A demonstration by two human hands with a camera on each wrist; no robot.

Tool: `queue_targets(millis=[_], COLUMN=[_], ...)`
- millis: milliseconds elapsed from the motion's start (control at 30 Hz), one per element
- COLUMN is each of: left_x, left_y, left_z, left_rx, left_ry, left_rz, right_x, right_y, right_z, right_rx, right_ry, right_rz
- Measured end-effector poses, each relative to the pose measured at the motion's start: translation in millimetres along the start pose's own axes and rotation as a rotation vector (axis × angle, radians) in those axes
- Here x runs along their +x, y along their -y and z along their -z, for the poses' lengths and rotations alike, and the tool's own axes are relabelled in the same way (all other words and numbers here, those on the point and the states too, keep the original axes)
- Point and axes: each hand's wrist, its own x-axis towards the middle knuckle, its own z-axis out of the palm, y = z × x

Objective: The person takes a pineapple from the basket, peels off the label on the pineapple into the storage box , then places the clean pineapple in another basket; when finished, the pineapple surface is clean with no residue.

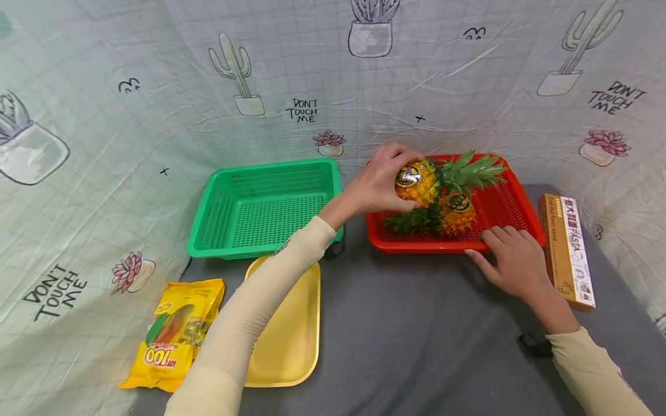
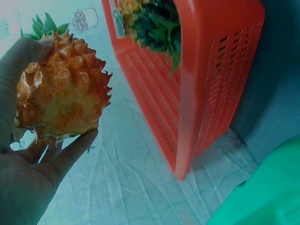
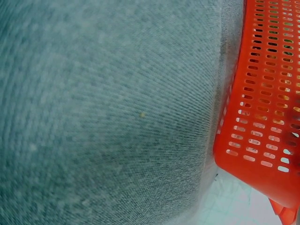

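In the head view my left hand (image 1: 382,182) grips a small pineapple (image 1: 426,188) from its base end. The pineapple lies sideways over the red basket (image 1: 416,249), its green crown pointing right. Seen from the left wrist, thumb and fingers clasp the spiky orange pineapple (image 2: 65,93) around its sides. A second pineapple (image 1: 458,221) lies in the basket, crown to the left and partly covered by the held one. My right hand (image 1: 515,263) holds the basket's front rim, with fingers bent over it and the thumb along the outside. The right wrist view shows only the basket's slotted wall (image 3: 258,117).
Left of the red basket stands a green basket (image 1: 265,254). A yellow tray (image 1: 291,341) lies in front of it, partly under my left sleeve, beside a yellow mango packet (image 1: 174,335). On the right is a pasta box (image 1: 567,251). A patterned cloth hangs behind.
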Motion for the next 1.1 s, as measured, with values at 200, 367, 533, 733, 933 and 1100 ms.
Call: queue_targets(millis=[200,367,533,733,933,1100], left_x=[-22.4,-38.6,-50.7,-62.8,-76.4,-86.2], left_y=[-16.2,-25.7,-31.4,-39.2,-50.3,-55.9], left_z=[-2.1,-2.2,-1.1,-0.2,-1.3,-3.2], left_rx=[-0.049,-0.059,-0.065,-0.060,-0.089,-0.088], left_ry=[0.013,0.022,0.005,-0.015,-0.020,-0.017], left_rz=[-0.046,-0.063,-0.087,-0.113,-0.127,-0.134], right_x=[-0.3,0.5,3.1,2.7,-1.4,-2.0], right_y=[1.4,3.6,3.7,1.7,1.1,2.5], right_z=[2.0,1.9,1.9,1.8,0.8,0.1], right_rx=[-0.007,-0.012,-0.016,-0.008,-0.010,-0.013], right_ry=[0.017,-0.021,-0.047,-0.020,-0.013,-0.044], right_rz=[-0.007,-0.002,0.012,-0.009,-0.012,-0.006])
